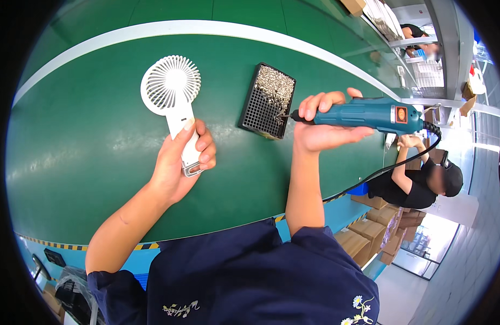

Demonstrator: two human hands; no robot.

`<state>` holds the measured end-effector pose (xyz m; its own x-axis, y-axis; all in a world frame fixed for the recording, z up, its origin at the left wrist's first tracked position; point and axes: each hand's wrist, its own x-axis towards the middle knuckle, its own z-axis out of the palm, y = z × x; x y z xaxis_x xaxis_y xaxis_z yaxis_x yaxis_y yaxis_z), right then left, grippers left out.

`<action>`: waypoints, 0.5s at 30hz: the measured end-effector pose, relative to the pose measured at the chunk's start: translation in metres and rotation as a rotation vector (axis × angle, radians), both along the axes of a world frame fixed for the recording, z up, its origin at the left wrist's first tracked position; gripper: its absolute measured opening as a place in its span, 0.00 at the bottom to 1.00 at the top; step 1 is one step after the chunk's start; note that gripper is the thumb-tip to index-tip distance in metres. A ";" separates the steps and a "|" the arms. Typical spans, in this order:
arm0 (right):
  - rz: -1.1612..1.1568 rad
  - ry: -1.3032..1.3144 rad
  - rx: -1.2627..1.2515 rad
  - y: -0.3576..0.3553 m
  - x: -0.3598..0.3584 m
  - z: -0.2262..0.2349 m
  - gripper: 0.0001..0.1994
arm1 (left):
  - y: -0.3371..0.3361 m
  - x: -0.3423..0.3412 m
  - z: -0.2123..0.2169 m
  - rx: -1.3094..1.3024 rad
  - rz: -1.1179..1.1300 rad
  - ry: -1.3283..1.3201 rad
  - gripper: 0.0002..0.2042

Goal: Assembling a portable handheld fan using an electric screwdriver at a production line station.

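Observation:
A white handheld fan [177, 111] with a round slatted head is gripped by its handle in my left hand [177, 157], its head tilted up and to the left over the green table. My right hand [320, 127] is wrapped round a teal electric screwdriver [364, 115], which lies nearly level with its bit pointing left. The bit's tip is at the right edge of a black screw tray [249, 116]. Small silvery screws [274, 86] heap in the tray's far part, while many holes show in its near part. Whether a screw sits on the bit is too small to tell.
A black cable [418, 154] curves from the screwdriver down past the edge of the green table [98, 189]. To the right, a person in a black cap [452, 179] works at the same table. Cardboard boxes [369, 233] stand below its right edge.

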<state>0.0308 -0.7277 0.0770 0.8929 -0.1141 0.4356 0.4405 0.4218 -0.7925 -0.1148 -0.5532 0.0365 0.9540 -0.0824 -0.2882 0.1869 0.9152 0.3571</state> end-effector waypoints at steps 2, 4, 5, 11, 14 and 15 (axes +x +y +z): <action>-0.018 0.011 0.005 0.001 0.003 -0.001 0.41 | -0.001 0.001 0.001 0.017 0.010 0.009 0.12; -0.019 0.018 -0.001 0.001 0.004 -0.003 0.41 | -0.001 0.001 0.002 0.021 0.006 0.009 0.11; -0.018 0.026 -0.006 0.001 0.005 -0.003 0.41 | 0.000 0.001 0.002 0.025 0.004 0.008 0.11; 0.039 0.040 0.146 0.001 -0.008 0.015 0.39 | 0.001 -0.001 0.006 0.177 -0.049 -0.020 0.08; 0.134 0.032 0.249 0.003 -0.023 0.032 0.37 | -0.005 -0.003 0.008 0.369 -0.015 -0.057 0.10; 0.168 0.031 0.264 0.004 -0.028 0.036 0.36 | -0.004 -0.003 0.008 0.366 -0.062 -0.048 0.12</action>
